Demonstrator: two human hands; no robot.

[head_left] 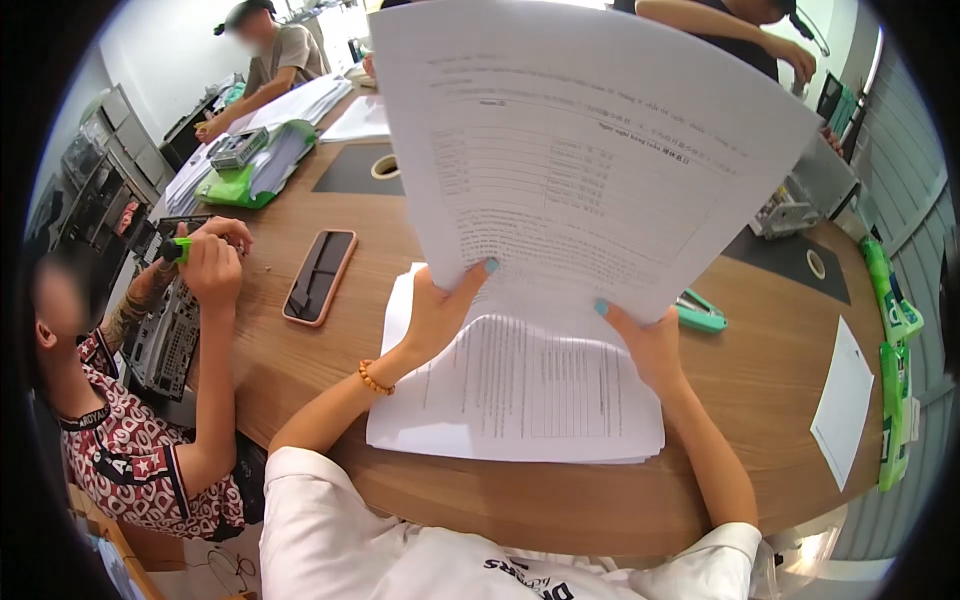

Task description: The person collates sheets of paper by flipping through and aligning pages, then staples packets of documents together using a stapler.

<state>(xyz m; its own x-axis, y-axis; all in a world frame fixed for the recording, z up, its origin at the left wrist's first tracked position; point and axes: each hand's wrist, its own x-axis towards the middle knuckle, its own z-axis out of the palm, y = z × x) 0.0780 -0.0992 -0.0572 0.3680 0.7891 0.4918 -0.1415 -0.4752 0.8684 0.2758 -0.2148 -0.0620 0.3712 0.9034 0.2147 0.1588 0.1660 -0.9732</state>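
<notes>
Printed sheets [590, 150] stand raised over the table, held at their lower edge by both hands. My left hand [445, 310] grips them near the lower left, its thumb with a blue nail lying on the printed side; a beaded bracelet circles the wrist. At the lower right, my right hand [648, 340] pinches the same sheets, thumb on the front, its fingers hidden behind. Below them a stack of printed paper [540, 400] lies at the table's near edge. A teal stapler [702, 312] sits just beyond my right hand.
On the wooden table [780, 370], a phone [320, 278] lies left and a white sheet [843, 405] right. Tape rolls [385, 167] rest on dark mats. A person [140, 430] at left holds a green tool beside electronics [165, 330]. Others sit across the table.
</notes>
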